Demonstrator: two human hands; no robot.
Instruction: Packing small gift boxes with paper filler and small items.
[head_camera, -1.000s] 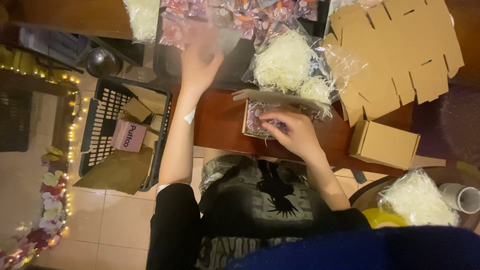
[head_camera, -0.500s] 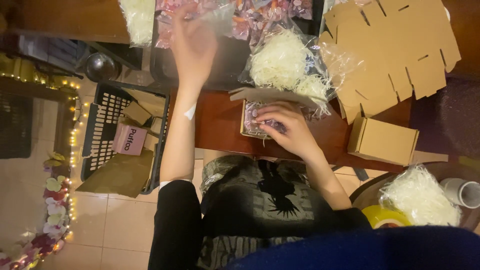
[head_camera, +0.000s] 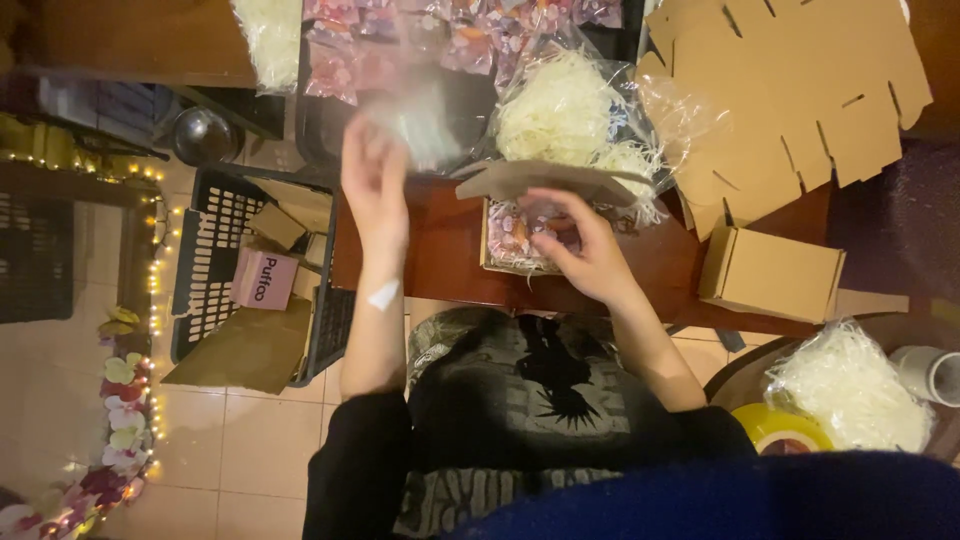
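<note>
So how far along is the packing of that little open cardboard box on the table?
Partly done. The small open cardboard box already holds white paper shreds and pink-wrapped items, and a closed brown cardboard box sits beside it. In hand: the right hand rests on the open box while the left hand lifts a blurred clear plastic packet. Left: its lid is up, and flat die-cut cardboard sheets lie unfolded.
</note>
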